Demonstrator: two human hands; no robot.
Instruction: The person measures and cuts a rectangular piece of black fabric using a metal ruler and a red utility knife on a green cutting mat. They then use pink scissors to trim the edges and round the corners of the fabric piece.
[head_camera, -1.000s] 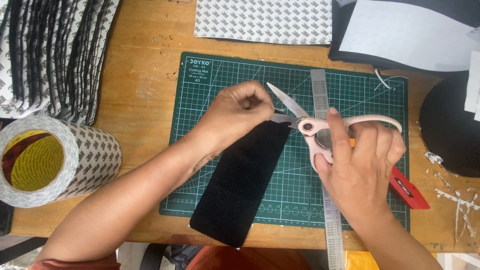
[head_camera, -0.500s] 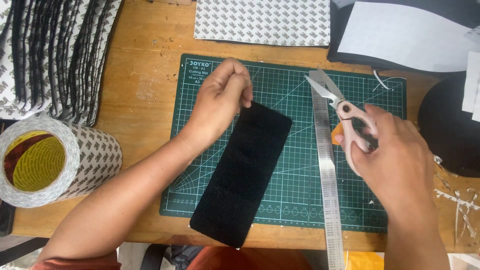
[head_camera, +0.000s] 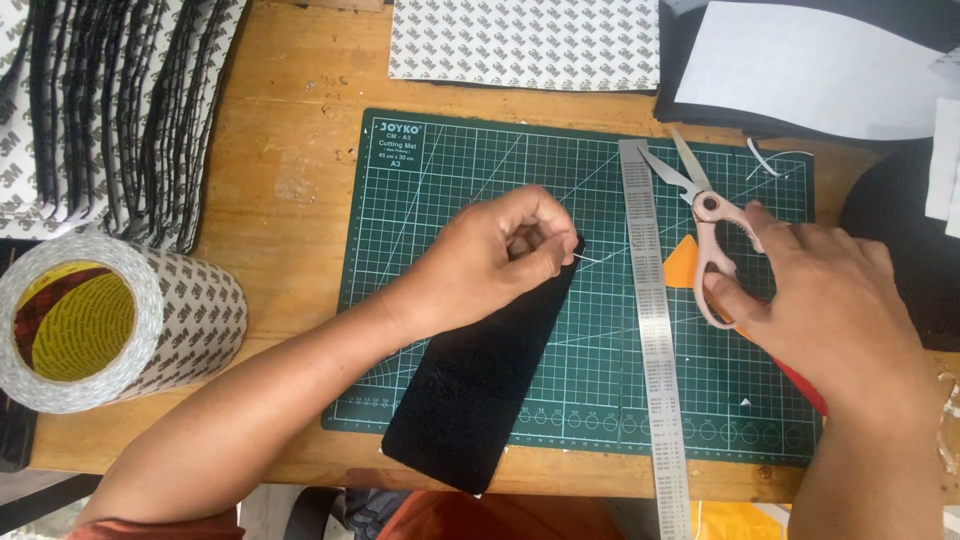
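On the green cutting mat (head_camera: 450, 180), with bare grid open between the black strip (head_camera: 480, 390) and steel ruler (head_camera: 655, 340), our left hand (head_camera: 495, 255) pinches the strip's upper corner, while our right hand (head_camera: 820, 300) rests spread on the open-bladed scissors (head_camera: 700, 215).

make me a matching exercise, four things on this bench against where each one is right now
Things:
1. pink-handled scissors
2. black rectangular foam strip
3. long metal ruler
4. big roll of patterned tape

Places:
A. on the bare wood, off the green cutting mat
B. under the right hand
C. pinched at its top corner by the left hand
D. lying lengthwise down the mat

Pairs: 1-B, 2-C, 3-D, 4-A
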